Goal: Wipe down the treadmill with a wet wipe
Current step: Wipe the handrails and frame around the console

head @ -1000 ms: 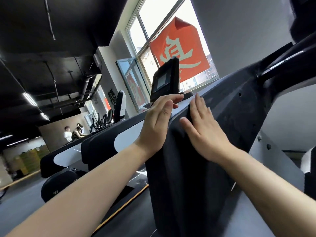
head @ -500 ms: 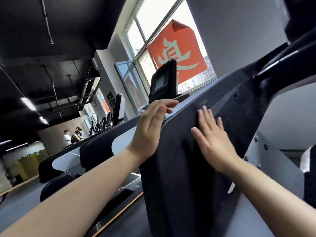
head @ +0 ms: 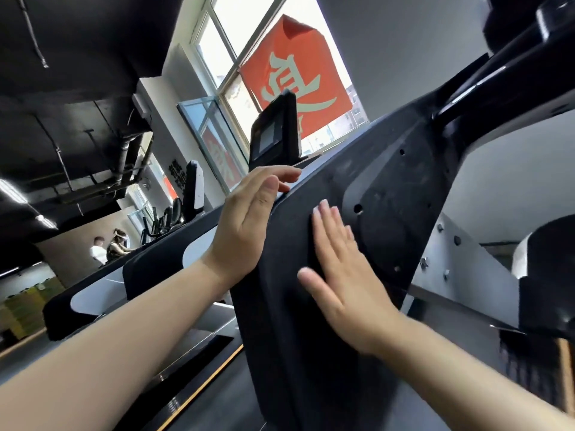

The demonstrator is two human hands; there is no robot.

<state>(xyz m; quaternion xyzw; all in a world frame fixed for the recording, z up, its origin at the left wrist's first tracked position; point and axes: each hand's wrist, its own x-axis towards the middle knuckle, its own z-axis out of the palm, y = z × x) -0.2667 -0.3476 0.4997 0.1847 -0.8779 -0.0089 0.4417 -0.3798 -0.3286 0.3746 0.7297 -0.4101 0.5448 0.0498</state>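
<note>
Right hand (head: 348, 281), fingers straight, presses a dark wipe (head: 314, 253), mostly hidden, against the matte black treadmill panel (head: 382, 188); left hand (head: 249, 225) spread along its edge.

Slid the right hand (head: 345, 275), flat with straight fingers (head: 326, 222), from the upper edge of the treadmill's dark side panel (head: 311, 353) down and rightward across its face toward the recessed round area.

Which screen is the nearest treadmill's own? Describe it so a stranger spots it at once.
Start at the red banner in the window. In front of its lower left edge stands a black console screen, just above the left hand. Unlike the white-edged screen farther left, it is all black and nearest.
</note>
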